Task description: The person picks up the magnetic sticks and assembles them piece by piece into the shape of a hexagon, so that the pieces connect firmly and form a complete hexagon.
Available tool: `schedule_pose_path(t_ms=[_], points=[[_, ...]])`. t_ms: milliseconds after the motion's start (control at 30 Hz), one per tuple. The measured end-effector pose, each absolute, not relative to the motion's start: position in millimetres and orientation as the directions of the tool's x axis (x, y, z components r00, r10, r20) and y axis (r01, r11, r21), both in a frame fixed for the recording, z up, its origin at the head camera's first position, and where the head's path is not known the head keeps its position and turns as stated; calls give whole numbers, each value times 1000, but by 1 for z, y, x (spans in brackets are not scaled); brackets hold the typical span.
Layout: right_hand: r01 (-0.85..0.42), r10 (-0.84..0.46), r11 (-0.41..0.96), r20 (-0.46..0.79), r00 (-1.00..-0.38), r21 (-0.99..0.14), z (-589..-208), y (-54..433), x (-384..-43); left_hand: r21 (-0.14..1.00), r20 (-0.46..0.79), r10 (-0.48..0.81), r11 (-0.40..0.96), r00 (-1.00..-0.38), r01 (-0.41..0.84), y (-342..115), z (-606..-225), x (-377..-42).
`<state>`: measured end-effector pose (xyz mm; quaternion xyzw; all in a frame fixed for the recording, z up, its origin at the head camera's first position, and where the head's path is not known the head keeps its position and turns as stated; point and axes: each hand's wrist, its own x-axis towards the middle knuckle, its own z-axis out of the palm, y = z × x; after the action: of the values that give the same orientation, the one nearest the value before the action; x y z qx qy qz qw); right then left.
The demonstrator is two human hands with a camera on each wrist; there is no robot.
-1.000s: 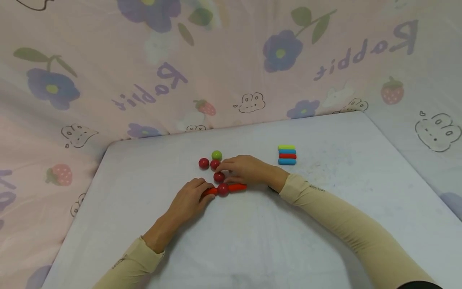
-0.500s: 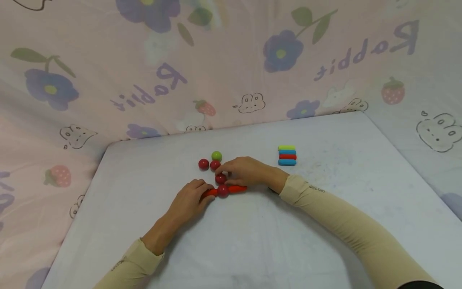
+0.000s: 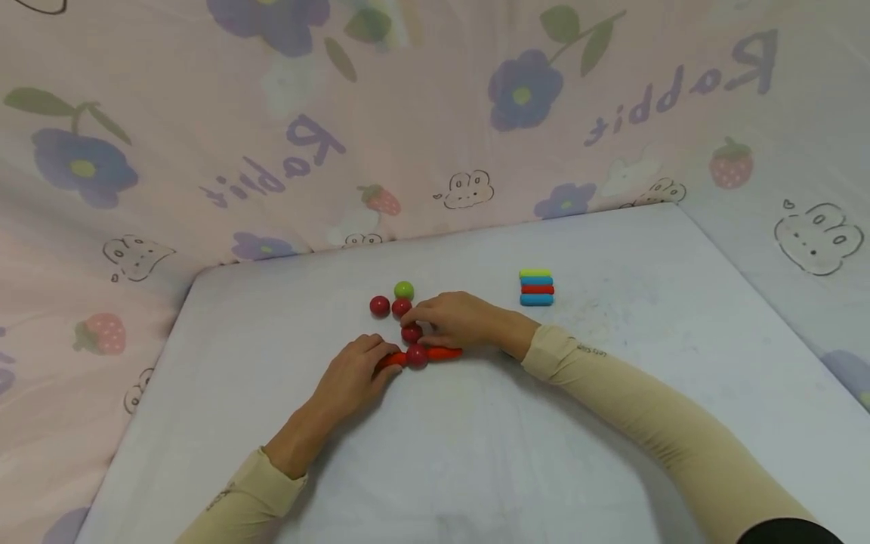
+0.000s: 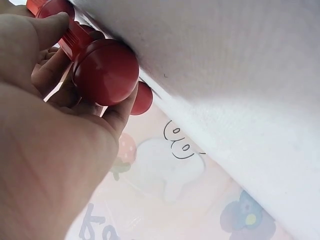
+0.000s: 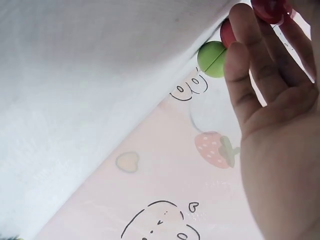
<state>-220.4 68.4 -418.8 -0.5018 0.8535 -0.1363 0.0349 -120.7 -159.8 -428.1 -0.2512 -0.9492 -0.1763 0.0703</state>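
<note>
In the head view, my left hand (image 3: 353, 374) grips a short red rod (image 3: 393, 360) between thumb and fingers. A red ball (image 3: 417, 356) sits at the rod's right end, and a second red rod (image 3: 445, 353) runs out from its far side. Under my left hand, the left wrist view shows another red ball (image 4: 107, 72) on the gripped rod (image 4: 72, 42), close to the palm. My right hand (image 3: 458, 319) pinches a further red ball (image 3: 411, 333) just behind the middle ball; whether these two touch, I cannot tell. The right fingertips partly cover it.
Behind the hands lie a green ball (image 3: 404, 290) and two loose red balls, one at the left (image 3: 380, 306) and one by the right fingertips (image 3: 401, 307). Several coloured rods (image 3: 537, 289) lie in a row farther right on the white table (image 3: 476, 453). A printed curtain (image 3: 421, 113) stands behind.
The red ball in my right hand has come slightly nearer to the middle ball. My left hand keeps its grip on the rod. The head view has shifted slightly.
</note>
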Motion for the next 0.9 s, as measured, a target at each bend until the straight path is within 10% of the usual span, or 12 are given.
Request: schedule_pose_path(t_ms=[900], points=[[-756,-767,622,33,-640,-205,-410,130,-207,328,146,388,849,-910,414,-159,-423,-118]])
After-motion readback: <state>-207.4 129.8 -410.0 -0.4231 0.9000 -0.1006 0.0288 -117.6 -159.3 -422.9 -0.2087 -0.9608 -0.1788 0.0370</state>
